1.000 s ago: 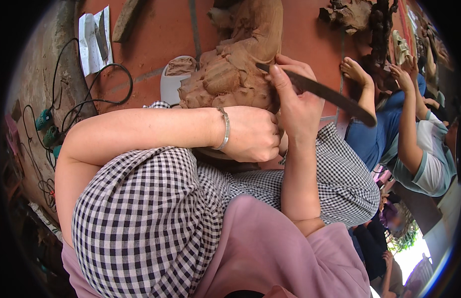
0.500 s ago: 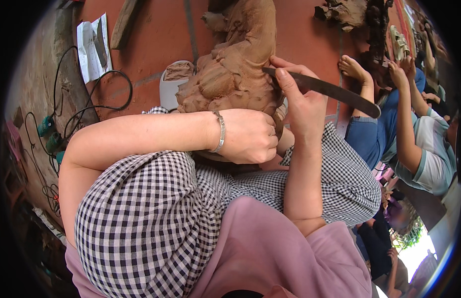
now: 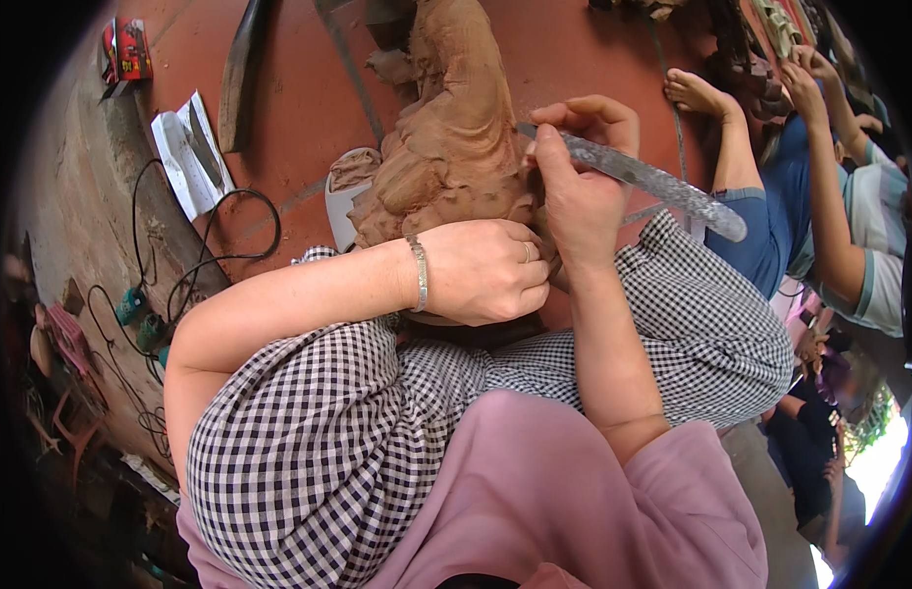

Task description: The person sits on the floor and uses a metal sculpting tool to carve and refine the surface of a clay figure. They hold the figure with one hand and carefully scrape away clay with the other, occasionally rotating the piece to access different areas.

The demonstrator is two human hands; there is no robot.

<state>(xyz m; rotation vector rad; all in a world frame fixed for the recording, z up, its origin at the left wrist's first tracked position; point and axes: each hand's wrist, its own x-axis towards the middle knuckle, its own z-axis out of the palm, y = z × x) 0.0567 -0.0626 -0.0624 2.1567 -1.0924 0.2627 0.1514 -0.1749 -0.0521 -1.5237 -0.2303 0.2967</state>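
A brown carved statue with robe-like folds and a lumpy, petal-like base stands between my knees. My left hand, with a bracelet at the wrist and a ring, is curled against the near side of its base; its fingertips are hidden. My right hand pinches a long flat metal blade with a rounded, worn grey end that sticks out to the right. The blade's other end points at the statue's right side, and whether it touches the surface is hard to tell.
A white container stands just behind the statue's left side. On the red tiled floor lie a dark wooden piece and white paper. Black cables loop at left. A person's bare foot rests at right.
My right hand has turned the blade so its flat face shows, and its fingers have lifted and curled. My left hand has shifted slightly on the base. The whole view has tilted a little.
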